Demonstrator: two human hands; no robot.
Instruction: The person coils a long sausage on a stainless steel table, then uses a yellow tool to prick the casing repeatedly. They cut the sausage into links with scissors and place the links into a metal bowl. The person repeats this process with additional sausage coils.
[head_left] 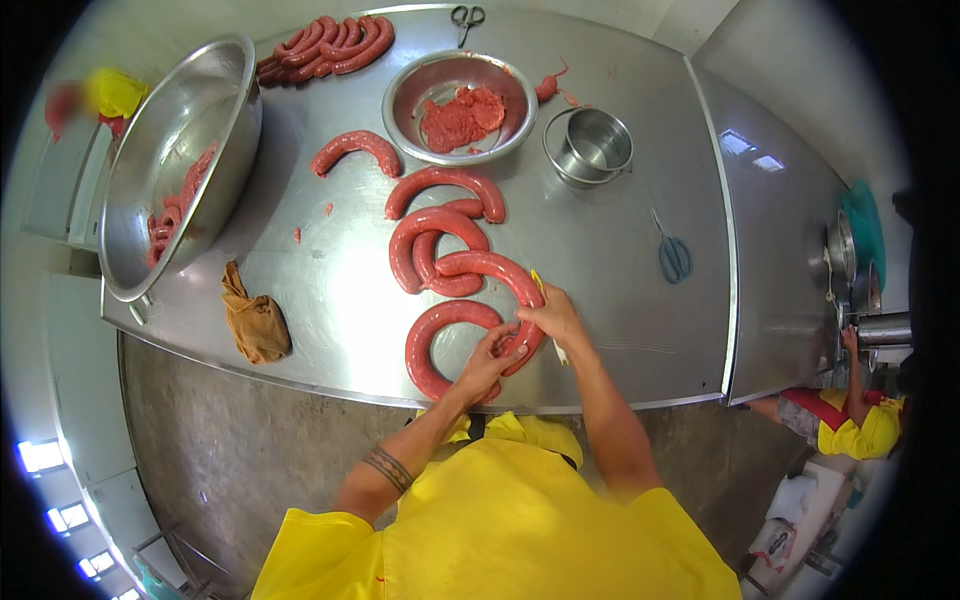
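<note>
At the near edge of the metal table, my left hand (485,364) closes its fingers on the near end of a curved red raw sausage (500,266). My right hand (556,316) is closed beside the same sausage, around a slender yellow-and-white tool (561,353); its exact kind is hidden by the fingers. A ring-shaped sausage (420,340) lies just left of and partly under my left hand. Farther off, several more curved sausages (402,250) overlap, and a single short one (355,146) lies apart to the left.
A steel bowl of ground meat (460,156) stands at the far middle, beside a small metal pail (592,150). Scissors (674,258) lie at right, another pair (466,20) at back. A large tilted basin (125,240), brown cloth (258,325) and sausage pile (340,48) occupy the left. Other people work beyond both sides.
</note>
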